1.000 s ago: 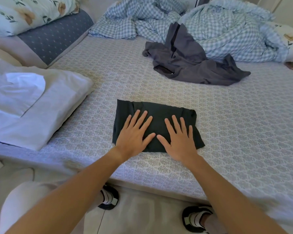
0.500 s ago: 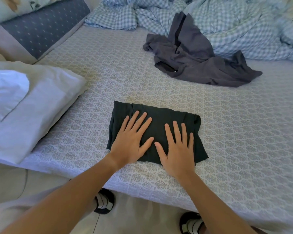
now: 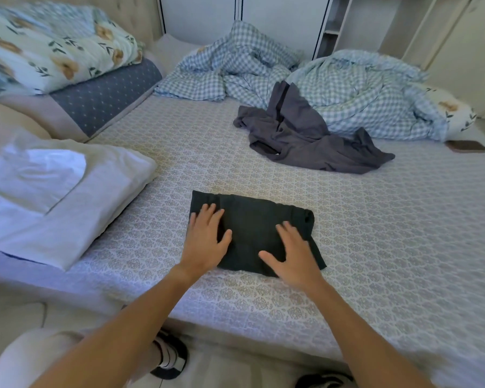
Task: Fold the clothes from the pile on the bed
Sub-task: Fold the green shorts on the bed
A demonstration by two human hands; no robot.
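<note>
A dark green garment (image 3: 252, 222), folded into a flat rectangle, lies near the front edge of the bed (image 3: 375, 247). My left hand (image 3: 206, 240) rests flat on its left end, fingers spread. My right hand (image 3: 294, 254) lies flat on its right front part, fingers apart. Neither hand grips the cloth. Farther back, a crumpled dark grey garment (image 3: 305, 135) lies unfolded, partly draped against a checked duvet.
A white pillow (image 3: 53, 197) sits at the left edge of the bed. A bundled blue checked duvet (image 3: 347, 91) fills the back. A phone (image 3: 466, 147) lies at the far right. Floral bedding (image 3: 48, 54) is stacked at the back left.
Both hands have slid apart across the folded green garment, left toward its left end and right toward its right side. The camera has tilted up.
</note>
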